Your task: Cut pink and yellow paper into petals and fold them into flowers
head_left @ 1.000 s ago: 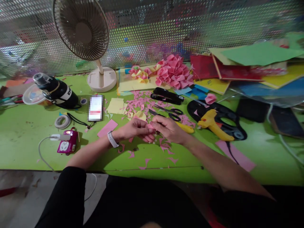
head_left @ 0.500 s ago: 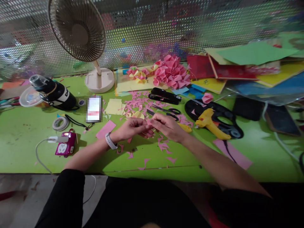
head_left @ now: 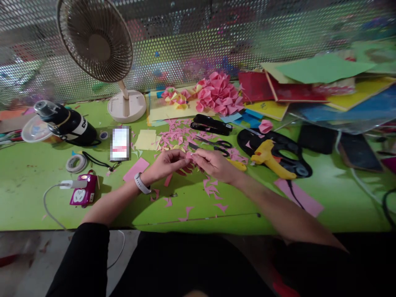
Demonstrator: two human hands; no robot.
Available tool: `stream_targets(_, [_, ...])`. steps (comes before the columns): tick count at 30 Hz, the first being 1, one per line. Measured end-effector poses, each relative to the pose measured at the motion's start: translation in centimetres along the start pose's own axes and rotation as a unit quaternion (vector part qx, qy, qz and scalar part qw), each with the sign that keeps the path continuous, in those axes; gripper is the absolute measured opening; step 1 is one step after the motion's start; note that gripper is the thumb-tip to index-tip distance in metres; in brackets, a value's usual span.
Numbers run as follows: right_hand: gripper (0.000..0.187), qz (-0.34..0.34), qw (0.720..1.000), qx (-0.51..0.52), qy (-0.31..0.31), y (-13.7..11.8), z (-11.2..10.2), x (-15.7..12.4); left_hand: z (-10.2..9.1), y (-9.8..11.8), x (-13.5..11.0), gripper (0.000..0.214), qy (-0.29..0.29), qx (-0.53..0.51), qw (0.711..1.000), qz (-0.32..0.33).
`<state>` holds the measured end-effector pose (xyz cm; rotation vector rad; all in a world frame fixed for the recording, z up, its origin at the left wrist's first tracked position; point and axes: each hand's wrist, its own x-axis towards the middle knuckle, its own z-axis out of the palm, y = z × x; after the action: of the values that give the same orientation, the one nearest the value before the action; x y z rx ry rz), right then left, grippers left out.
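Note:
Between my two hands is a small piece of pink paper [head_left: 189, 156], mostly covered by fingers. My left hand [head_left: 171, 164], with a pale band on its wrist, pinches it from the left. From the right, my right hand [head_left: 211, 164] closes thumb and forefinger on its other edge. Pink paper scraps [head_left: 176, 134] lie beyond the hands and more below them. Black scissors [head_left: 216, 144] rest just past my right hand, with a black stapler [head_left: 211, 124] behind them. A heap of folded pink paper petals [head_left: 219, 95] stands farther back.
A yellow glue gun [head_left: 269, 159] lies on a black stand at right. Stacked coloured paper [head_left: 321, 74] fills the back right. At left are a fan [head_left: 125, 106], a black bottle [head_left: 72, 126], a tape roll [head_left: 76, 163], a phone [head_left: 120, 143] and a purple power adapter [head_left: 83, 189].
Both hands remain together at the pink paper, with fingers slightly shifted, and more of the paper shows between them. The whole view has moved a little, so things sit slightly farther left.

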<state>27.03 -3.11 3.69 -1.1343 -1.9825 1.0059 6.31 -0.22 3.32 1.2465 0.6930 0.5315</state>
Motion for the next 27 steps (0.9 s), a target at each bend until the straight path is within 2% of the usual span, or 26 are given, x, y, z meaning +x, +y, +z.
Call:
stream_targets(2, [0.040,0.017,0.999,-0.023,-0.021,0.2,-0.7,0.0,0.0,-0.2,0.1,0.040,0.015,-0.002,1.000,0.000])
stream_targets(4, [0.037,0.073,0.994,-0.075,-0.037,0.5,-2.2,-0.1,0.0,-0.2,0.2,0.039,0.053,-0.016,0.998,0.008])
stream_targets(5, [0.034,0.106,0.986,-0.129,-0.023,0.7,-3.2,-0.2,-0.1,-0.1,0.3,0.039,0.080,-0.028,0.996,0.014])
stream_targets(7, [0.019,0.168,0.945,-0.280,0.033,1.2,-5.4,-0.2,-0.4,0.3,0.4,0.037,0.134,-0.058,0.989,0.031])
stream_targets(8, [0.020,0.202,0.915,-0.348,0.036,1.5,-6.3,-0.2,-0.6,0.6,0.5,0.037,0.158,-0.072,0.984,0.041])
stream_targets(10, [0.024,0.259,0.867,-0.427,-0.014,2.2,-7.6,-0.2,-1.1,1.0,0.6,0.035,0.191,-0.091,0.975,0.061])
stream_targets(11, [0.025,0.280,0.851,-0.441,-0.046,2.6,-7.9,-0.1,-1.3,1.1,0.6,0.035,0.201,-0.098,0.972,0.070])
stream_targets(13, [0.024,0.301,0.839,-0.444,-0.091,3.4,-8.1,0.1,-1.6,1.2,0.7,0.034,0.211,-0.107,0.968,0.083])
stream_targets(17, [0.024,0.319,0.850,-0.406,-0.107,4.8,-7.8,0.5,-1.9,0.7,0.9,0.031,0.211,-0.105,0.967,0.101])
stream_targets(21, [0.021,0.347,0.868,-0.345,-0.084,5.7,-8.2,0.6,-1.7,0.4,0.9,0.033,0.208,-0.101,0.968,0.097])
stream_targets(24, [0.017,0.331,0.879,-0.333,-0.077,6.7,-9.0,0.3,-1.3,0.7,0.7,0.035,0.193,-0.092,0.973,0.082])
stream_targets(27, [0.018,0.309,0.908,-0.279,-0.041,7.8,-9.7,-0.2,-0.9,0.8,0.4,0.035,0.173,-0.085,0.978,0.079])
